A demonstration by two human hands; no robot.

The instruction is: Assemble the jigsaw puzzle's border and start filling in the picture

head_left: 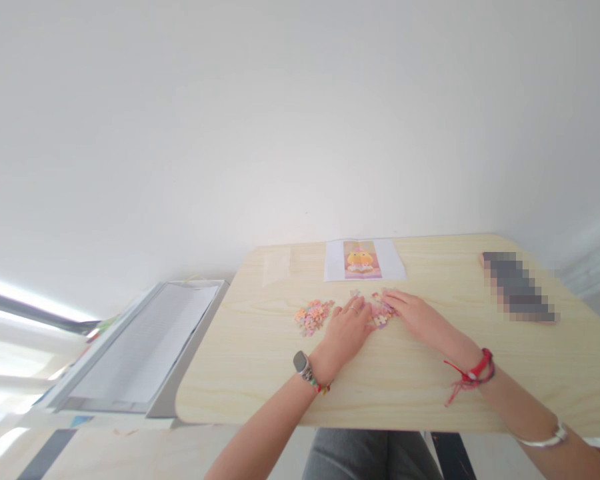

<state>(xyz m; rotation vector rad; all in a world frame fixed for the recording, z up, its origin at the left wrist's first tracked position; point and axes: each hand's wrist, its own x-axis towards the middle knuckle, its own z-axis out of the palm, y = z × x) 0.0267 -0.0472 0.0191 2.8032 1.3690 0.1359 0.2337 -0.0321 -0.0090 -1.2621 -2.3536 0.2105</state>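
Note:
Two piles of small jigsaw puzzle pieces lie on the light wooden table. The left pile of puzzle pieces (313,317) is mostly orange, yellow and pink, and no hand touches it. My left hand (346,328) lies palm down, its fingers stretched over the near side of the right pile of puzzle pieces (381,321). From the other side, my right hand (416,313) reaches in, with its extended fingertips resting on the same pile. Both hands partly cover these pieces. Behind them is a printed picture sheet (363,261) showing two yellow figures.
A clear flat packet (277,267) lies at the table's back left. On the right is a phone-like dark slab (519,288), pixelated. Left of the table (260,373) stands a grey-white tray (163,393) holding printed paper sheets (147,343). A white wall rises behind.

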